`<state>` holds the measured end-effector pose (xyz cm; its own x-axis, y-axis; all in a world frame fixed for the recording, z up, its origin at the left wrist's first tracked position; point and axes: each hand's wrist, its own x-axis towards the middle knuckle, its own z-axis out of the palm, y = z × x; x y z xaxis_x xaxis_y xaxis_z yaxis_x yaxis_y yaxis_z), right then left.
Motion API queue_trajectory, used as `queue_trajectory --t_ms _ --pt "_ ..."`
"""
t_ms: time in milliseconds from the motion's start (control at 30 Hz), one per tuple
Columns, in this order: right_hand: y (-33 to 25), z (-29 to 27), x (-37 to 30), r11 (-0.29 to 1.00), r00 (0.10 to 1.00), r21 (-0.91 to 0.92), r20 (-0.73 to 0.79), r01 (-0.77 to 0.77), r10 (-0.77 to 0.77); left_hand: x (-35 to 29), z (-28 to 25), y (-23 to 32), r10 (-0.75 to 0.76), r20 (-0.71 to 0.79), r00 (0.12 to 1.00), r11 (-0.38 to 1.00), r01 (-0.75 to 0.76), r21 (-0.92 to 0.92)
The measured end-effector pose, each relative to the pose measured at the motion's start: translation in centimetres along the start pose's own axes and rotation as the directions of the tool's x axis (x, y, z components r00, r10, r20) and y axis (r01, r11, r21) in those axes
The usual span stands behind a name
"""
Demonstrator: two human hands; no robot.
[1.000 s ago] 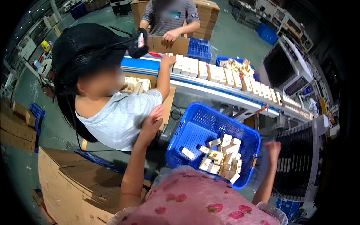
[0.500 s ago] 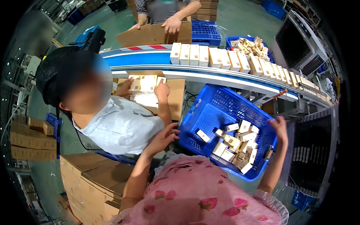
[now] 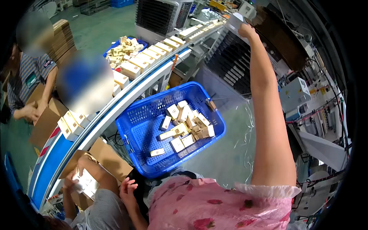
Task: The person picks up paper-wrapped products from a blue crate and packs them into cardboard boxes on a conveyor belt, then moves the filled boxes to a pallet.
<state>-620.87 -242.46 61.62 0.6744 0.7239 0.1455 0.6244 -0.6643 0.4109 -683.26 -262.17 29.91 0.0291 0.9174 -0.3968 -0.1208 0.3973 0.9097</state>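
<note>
My right arm stretches far forward on the right. At its end my right hand (image 3: pixel 248 31) is at the top corner of a dark-grilled machine (image 3: pixel 230 57), beside a whitish panel (image 3: pixel 235 21). Its fingers look curled; what they grip, if anything, does not show. Low on the left, my left hand (image 3: pixel 128 190) hangs with loosely bent fingers apart and nothing in it, close to a co-worker's grey shirt (image 3: pixel 108 209). In front of me stands a blue perforated basket (image 3: pixel 141 138), with several small white-and-gold boxes (image 3: pixel 177 145) jumbled mostly in its right half.
A curved conveyor (image 3: pixel 88 147) carries a row of white cartons (image 3: pixel 143 57). At lower left the co-worker bends over an open cardboard box (image 3: pixel 111 157). Another person handles cardboard (image 3: pixel 48 120) beyond the belt. A second basket of small boxes (image 3: pixel 124 48) stands behind it.
My view has swung right, so the basket and conveyor appear further left. My right hand has gone from beside the basket's rim out to the machine. My left hand stays low, near the co-worker.
</note>
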Motion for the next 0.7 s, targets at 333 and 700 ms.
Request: queue_trajectory --t_ms 333,700 --pt "-26.2 17.5 -26.5 0.524 0.445 0.416 0.277 0.743 -0.852 -2.4 -2.2 -6.3 -0.092 0.196 0.976 0.993 0.105 -0.054" --pt "-32.3 26.9 -48.8 -0.344 -0.321 0.496 -0.135 0.797 -0.938 -4.9 -1.7 -5.5 -0.064 0.025 0.998 0.987 0.059 0.149"
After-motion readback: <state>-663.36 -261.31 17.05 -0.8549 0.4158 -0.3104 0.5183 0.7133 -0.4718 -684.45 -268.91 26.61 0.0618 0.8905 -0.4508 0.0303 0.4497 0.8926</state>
